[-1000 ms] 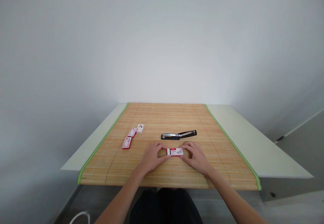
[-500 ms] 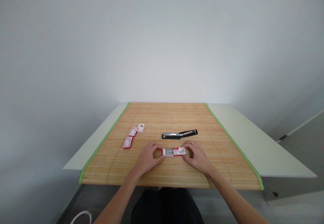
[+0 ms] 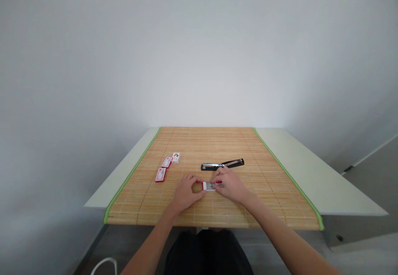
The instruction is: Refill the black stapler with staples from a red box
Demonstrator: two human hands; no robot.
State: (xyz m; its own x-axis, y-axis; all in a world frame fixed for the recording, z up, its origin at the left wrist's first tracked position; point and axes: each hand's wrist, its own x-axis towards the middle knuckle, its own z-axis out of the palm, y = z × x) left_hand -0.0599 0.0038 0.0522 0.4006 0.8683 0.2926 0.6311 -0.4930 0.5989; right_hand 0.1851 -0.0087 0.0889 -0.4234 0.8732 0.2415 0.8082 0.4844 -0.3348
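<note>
With the left hand (image 3: 185, 191) pinching the staple box (image 3: 209, 186) steady at its left end on the bamboo mat (image 3: 273, 192), near the stapler (image 3: 222, 165), let the right hand (image 3: 230, 184), fingers closed over the box's right part, draw contents out level

The right hand (image 3: 229, 186) slides left over the staple box (image 3: 209, 186), now covering most of it. The left hand (image 3: 185, 192) shifts slightly right, holding the box's left end.
</note>
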